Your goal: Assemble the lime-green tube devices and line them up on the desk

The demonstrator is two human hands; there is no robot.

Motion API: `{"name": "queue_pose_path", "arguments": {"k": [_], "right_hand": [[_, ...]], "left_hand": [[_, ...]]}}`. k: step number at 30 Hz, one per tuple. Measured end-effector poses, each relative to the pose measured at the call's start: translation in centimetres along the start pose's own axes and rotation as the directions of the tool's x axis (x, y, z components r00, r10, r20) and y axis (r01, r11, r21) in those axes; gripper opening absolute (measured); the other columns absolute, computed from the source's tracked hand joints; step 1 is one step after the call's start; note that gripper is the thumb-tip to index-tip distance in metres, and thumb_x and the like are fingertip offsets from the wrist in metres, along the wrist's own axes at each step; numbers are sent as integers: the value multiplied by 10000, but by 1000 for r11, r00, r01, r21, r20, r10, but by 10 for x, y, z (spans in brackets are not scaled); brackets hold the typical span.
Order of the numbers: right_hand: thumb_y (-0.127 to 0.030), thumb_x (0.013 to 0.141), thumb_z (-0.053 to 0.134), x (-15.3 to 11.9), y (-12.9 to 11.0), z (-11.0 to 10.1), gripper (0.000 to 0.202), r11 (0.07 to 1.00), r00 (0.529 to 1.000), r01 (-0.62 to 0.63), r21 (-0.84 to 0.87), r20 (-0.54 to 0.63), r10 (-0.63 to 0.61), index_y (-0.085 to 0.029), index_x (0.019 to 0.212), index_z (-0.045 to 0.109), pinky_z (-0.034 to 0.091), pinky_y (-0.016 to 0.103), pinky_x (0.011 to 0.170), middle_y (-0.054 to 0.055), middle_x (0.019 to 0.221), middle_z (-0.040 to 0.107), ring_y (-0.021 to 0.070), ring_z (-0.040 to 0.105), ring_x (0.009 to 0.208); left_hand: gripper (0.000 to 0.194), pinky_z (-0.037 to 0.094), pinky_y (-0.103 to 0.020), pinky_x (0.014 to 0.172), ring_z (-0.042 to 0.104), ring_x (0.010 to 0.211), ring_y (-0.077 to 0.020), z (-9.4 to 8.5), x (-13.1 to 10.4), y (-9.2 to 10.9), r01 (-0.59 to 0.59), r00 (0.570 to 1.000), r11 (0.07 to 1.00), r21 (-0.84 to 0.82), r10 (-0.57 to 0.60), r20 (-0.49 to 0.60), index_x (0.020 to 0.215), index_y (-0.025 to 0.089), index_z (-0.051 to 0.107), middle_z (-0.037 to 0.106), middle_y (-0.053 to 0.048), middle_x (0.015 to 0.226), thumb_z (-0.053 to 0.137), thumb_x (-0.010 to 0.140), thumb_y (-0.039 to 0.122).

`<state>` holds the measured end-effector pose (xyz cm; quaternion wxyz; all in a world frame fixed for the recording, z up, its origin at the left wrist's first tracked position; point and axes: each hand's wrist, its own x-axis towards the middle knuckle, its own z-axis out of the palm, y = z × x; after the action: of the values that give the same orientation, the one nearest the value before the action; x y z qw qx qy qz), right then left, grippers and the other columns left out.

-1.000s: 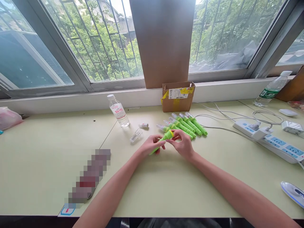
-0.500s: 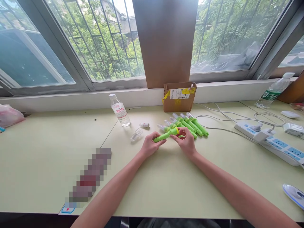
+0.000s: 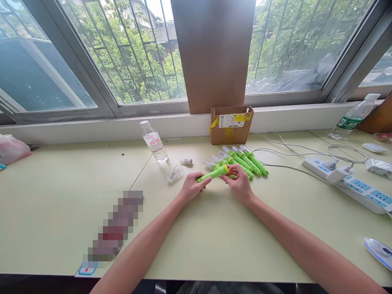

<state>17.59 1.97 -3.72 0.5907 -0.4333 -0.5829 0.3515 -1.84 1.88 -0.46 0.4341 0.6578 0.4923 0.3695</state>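
My left hand (image 3: pixel 192 187) is wrapped round the lower end of a green tube (image 3: pixel 214 174) with a yellow ring at its upper right end. Beside that ring is my right hand (image 3: pixel 240 185), its fingers closed together; whether they pinch anything is too small to tell. Behind my hands lie several green tubes with clear caps (image 3: pixel 245 159), side by side. To the left of my left hand are a clear plastic piece (image 3: pixel 175 173) and a small clear-and-white capped part (image 3: pixel 186 161).
A small cardboard box (image 3: pixel 232 132) stands at the window sill. A water bottle (image 3: pixel 154 143) is left of it, another bottle (image 3: pixel 347 118) far right. Cables run to a white power strip (image 3: pixel 352 183). A blurred item (image 3: pixel 116 228) lies front left, a white device (image 3: pixel 379 251) front right.
The green tube has turned about its length and shifted slightly left with my left hand. My right fingers have moved a little off its yellow end.
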Motion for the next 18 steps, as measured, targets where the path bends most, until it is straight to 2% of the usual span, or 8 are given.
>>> {"name": "queue_pose_path", "arguments": {"k": [5, 9, 13, 16, 18], "right_hand": [[-474, 694, 744, 1, -2, 0, 416, 1000, 1000, 25, 5, 15, -25, -220, 816, 438, 580, 302, 536, 77, 1063, 606, 190, 662, 747], [-461, 657, 774, 1, -3, 0, 475, 997, 993, 82, -2, 89, -82, -233, 857, 409, 567, 282, 473, 89, 1130, 575, 194, 665, 755], [-464, 724, 718, 0, -1, 2, 403, 992, 993, 120, -34, 21, -119, -225, 821, 410, 559, 293, 466, 91, 1111, 596, 171, 659, 680], [-462, 732, 712, -1, 1, 2, 382, 988, 989, 144, -60, -29, -146, -219, 809, 428, 556, 308, 488, 102, 1127, 610, 149, 640, 619], [-470, 731, 712, -1, 2, 2, 380, 987, 988, 142, -71, -47, -146, -220, 815, 439, 550, 308, 491, 101, 1116, 629, 138, 623, 586]], "left_hand": [[384, 318, -195, 405, 432, 393, -68, -2, 2, -5, 36, 998, 998, -55, -33, 51, 662, 140, 602, 557, 15, 492, 619, 765, 510], [411, 322, -199, 398, 440, 379, -75, -6, 4, -7, 76, 990, 990, -122, -61, 124, 707, 130, 626, 565, 3, 488, 587, 784, 532], [425, 319, -198, 397, 433, 372, -69, -9, 5, -8, 105, 979, 981, -160, -74, 189, 732, 124, 625, 560, 2, 489, 570, 797, 540], [395, 310, -190, 394, 428, 384, -60, -5, 4, -7, 93, 985, 981, -169, -66, 160, 767, 136, 604, 562, 13, 533, 587, 792, 529], [360, 306, -182, 386, 425, 390, -50, 0, 4, -6, 68, 996, 979, -190, -56, 70, 827, 161, 577, 567, 31, 600, 627, 767, 513]]}}
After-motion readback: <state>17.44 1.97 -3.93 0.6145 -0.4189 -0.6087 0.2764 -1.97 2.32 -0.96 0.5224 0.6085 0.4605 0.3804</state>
